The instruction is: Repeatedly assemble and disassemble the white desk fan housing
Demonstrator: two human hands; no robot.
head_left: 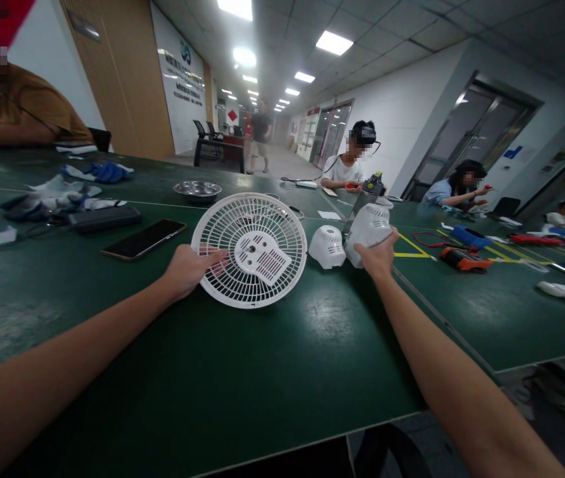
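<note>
Two white parts are held at once: the left hand [186,271] pinches the grille [257,255] at its left rim, thumb in front and fingers behind the slots, while the right hand [378,255] is wrapped round the housing [368,222]. The step in hand seems to be handling these parts separately; a next move would call for a firm hold on each and care for the cap [329,249] between them (it stands just beside the housing). The grille faces the camera, tilted, to the right of the left hand; whether its lower edge touches the tabletop [262,358], I cannot tell. The housing lies beyond the right hand's fingers, partly hidden by them.
</note>
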